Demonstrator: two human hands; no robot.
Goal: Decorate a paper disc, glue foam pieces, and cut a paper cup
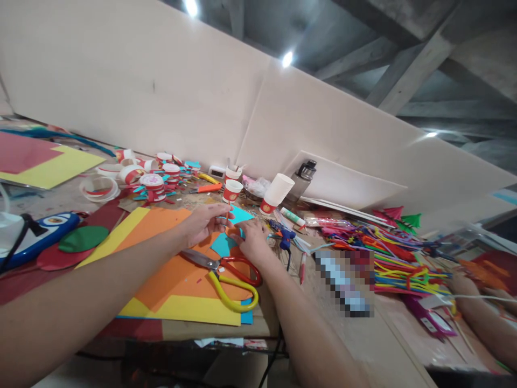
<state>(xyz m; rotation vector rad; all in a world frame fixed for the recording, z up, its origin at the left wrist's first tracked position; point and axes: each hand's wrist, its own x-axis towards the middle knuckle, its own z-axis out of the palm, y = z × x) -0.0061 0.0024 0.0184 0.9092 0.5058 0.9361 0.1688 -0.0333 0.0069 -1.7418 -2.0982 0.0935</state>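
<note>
The left hand (205,223) and right hand (253,237) are held close together over orange paper (157,275).
The fingers of both are curled; whether anything is gripped cannot be told. Blue paper pieces (223,246) are seen between them. Scissors (213,264) are laid on the near side, handles spread. To the right, a blue glue gun (286,238) is placed; a paper cup (232,192) is stood on the far side.

readable text: none; front paper cup (232,191): round gold emblem on red band, lettering too small; stacked cups (278,192): similar emblem, illegible; glue stick (293,216): green-and-white label, print blurred; purple packet (435,319): white label patch, characters too small
</note>
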